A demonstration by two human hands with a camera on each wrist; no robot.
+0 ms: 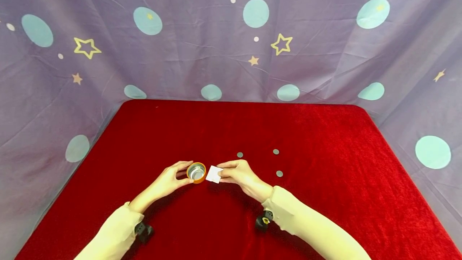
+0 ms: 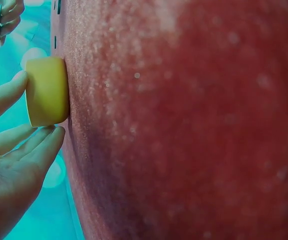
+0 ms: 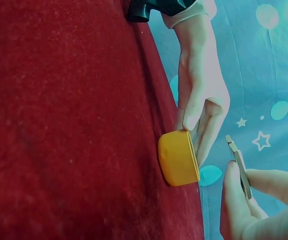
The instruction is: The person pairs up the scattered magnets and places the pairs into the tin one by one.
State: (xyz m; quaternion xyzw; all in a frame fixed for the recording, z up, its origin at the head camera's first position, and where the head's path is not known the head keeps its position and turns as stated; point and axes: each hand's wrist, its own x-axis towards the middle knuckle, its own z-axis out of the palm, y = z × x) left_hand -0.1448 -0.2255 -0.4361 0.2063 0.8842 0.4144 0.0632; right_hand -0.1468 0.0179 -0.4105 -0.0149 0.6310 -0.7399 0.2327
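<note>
My left hand (image 1: 171, 177) holds a small round orange-yellow tin (image 1: 196, 181) by its sides, thumb on one side and fingers on the other. The tin stands upright on the red cloth, its silvery inside facing up; its yellow wall (image 2: 47, 92) fills the grip in the left wrist view. Just right of the tin, my right hand (image 1: 240, 174) pinches a thin, flat white square (image 1: 213, 174) between thumb and fingers. Edge-on in the right wrist view, that flat piece (image 3: 240, 167) is held above the cloth, with a small light tab at its far end.
Three small grey discs (image 1: 276, 151) lie apart on the red cloth (image 1: 306, 131), beyond and to the right of my right hand. A purple curtain (image 1: 216, 43) with stars and dots hangs behind and along both sides. Black wrist cameras (image 1: 143, 232) sit below the sleeves.
</note>
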